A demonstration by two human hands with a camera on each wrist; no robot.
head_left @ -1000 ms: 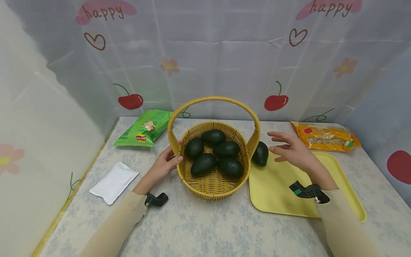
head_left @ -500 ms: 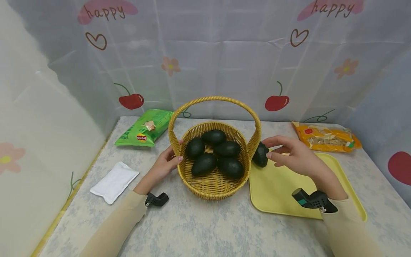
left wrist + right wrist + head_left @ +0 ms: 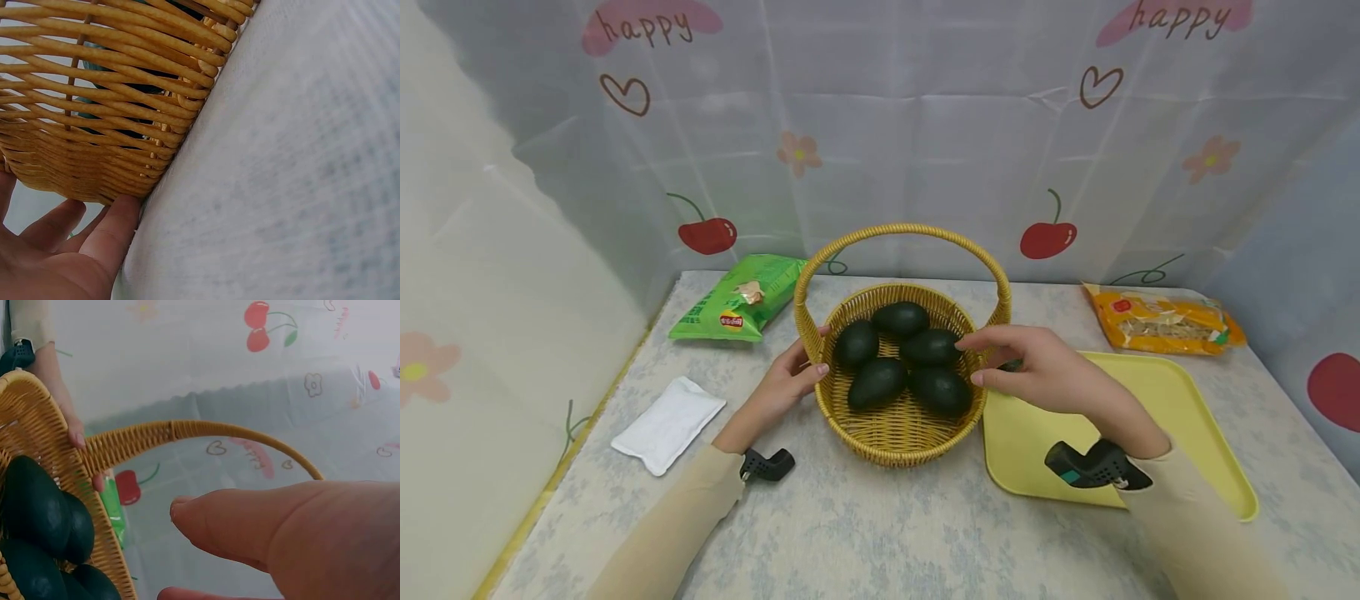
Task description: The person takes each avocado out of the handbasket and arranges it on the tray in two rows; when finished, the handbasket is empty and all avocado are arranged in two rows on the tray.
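Note:
A yellow wicker basket [image 3: 901,457] with a tall arched handle stands upright mid-table and holds several dark green avocados [image 3: 877,384]. My left hand [image 3: 782,382] grips its left side at the foot of the handle, with thumb and fingers on either side; the left wrist view shows fingertips against the outer weave. Over the right rim is my right hand [image 3: 1037,367], thumb and fingers spread apart with nothing held, fingertips near the avocados inside. Behind that hand a mostly hidden avocado [image 3: 1011,365] shows between its thumb and fingers, by the yellow tray [image 3: 1120,433].
A green chip bag [image 3: 741,300] lies at the back left, with a white packet [image 3: 668,425] in front of it. An orange snack package [image 3: 1165,321] rests behind the tray. A printed cloth wall [image 3: 895,150] closes off the back.
My right hand has moved left from beside the single avocado to above the basket's right rim. That avocado turned slightly earlier. My left hand and the basket stay in place.

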